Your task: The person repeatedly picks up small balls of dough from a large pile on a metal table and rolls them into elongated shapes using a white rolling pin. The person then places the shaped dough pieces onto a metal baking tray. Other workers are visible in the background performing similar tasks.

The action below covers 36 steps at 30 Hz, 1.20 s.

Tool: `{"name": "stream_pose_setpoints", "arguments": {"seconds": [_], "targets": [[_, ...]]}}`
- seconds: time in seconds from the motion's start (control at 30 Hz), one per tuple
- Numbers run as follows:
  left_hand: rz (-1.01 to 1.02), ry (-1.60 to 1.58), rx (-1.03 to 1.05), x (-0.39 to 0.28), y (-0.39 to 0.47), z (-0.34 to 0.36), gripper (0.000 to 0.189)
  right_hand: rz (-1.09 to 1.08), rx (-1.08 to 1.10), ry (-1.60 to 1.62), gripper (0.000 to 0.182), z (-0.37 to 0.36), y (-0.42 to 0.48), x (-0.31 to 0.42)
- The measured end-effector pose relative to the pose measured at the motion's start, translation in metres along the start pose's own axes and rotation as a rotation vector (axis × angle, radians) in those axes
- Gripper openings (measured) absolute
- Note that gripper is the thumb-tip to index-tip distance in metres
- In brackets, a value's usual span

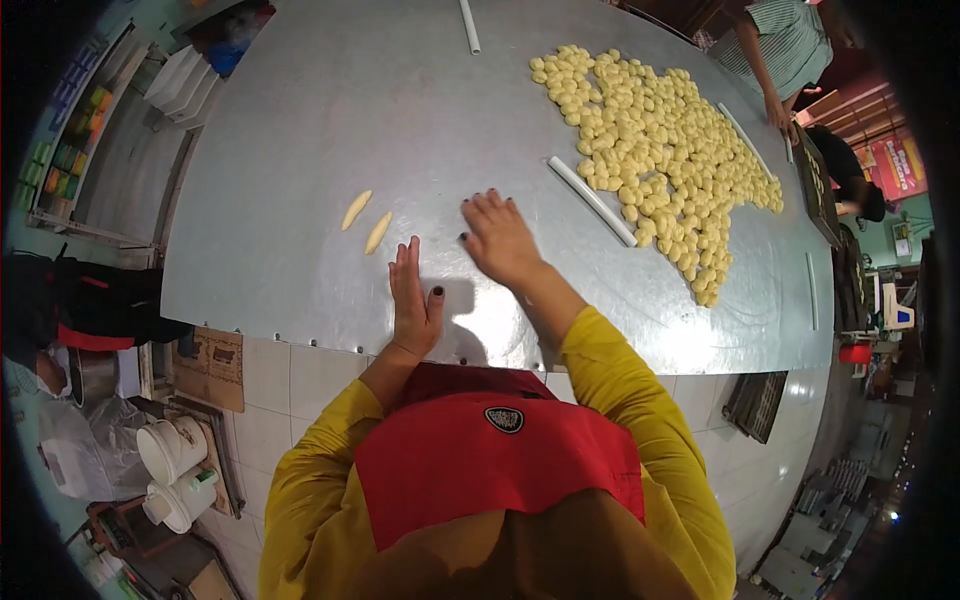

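My left hand (pixel 417 304) is held on its side over the metal table (pixel 300 135), near the front edge. Its fingers are straight with the thumb apart, and nothing is in it. Just beyond its fingertips lie two pale yellow dough pieces, rolled long with tapered ends: a nearer one (pixel 379 233) and a farther one (pixel 356 210). My right hand (pixel 501 238) is palm down at the table's middle, fingers spread; whatever may be under the palm is hidden. To its right, a white plastic tube (pixel 592 201) lies beside a broad spread of small yellow dough balls (pixel 675 165).
More white tubes lie at the far edge (pixel 470 26), beyond the dough (pixel 746 142) and at the right (pixel 812 291). Across the table, a person in a striped shirt (pixel 791 49) reaches toward a dark tray (pixel 816 187). White buckets (pixel 171 450) stand at left.
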State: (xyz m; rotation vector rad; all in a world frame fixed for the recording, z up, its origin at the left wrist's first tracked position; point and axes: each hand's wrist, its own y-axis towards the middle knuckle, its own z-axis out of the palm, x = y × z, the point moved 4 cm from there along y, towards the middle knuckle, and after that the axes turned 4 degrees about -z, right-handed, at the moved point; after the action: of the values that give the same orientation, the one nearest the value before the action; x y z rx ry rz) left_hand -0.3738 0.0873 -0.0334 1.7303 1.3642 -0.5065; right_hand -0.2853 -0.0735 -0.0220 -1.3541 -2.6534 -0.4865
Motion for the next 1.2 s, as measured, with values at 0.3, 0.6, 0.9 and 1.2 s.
{"name": "stream_pose_setpoints", "arguments": {"seconds": [0.3, 0.6, 0.9, 1.2], "targets": [[-0.023, -0.16, -0.062, 0.01, -0.005, -0.004, 0.074, -0.07, 0.276, -0.111, 0.069, 0.017, 0.006, 0.021], [-0.044, -0.157, -0.031, 0.004, 0.0, -0.004, 0.067, -0.143, 0.25, -0.033, 0.076, 0.024, -0.037, 0.018], [-0.043, -0.113, 0.033, 0.0, 0.002, -0.004, 0.058, 0.062, -0.106, -0.005, 0.057, 0.009, 0.017, -0.039], [-0.515, -0.761, -0.045, 0.005, 0.008, 0.017, 0.044, 0.246, 0.165, 0.637, 0.047, -0.027, -0.026, -0.008]]}}
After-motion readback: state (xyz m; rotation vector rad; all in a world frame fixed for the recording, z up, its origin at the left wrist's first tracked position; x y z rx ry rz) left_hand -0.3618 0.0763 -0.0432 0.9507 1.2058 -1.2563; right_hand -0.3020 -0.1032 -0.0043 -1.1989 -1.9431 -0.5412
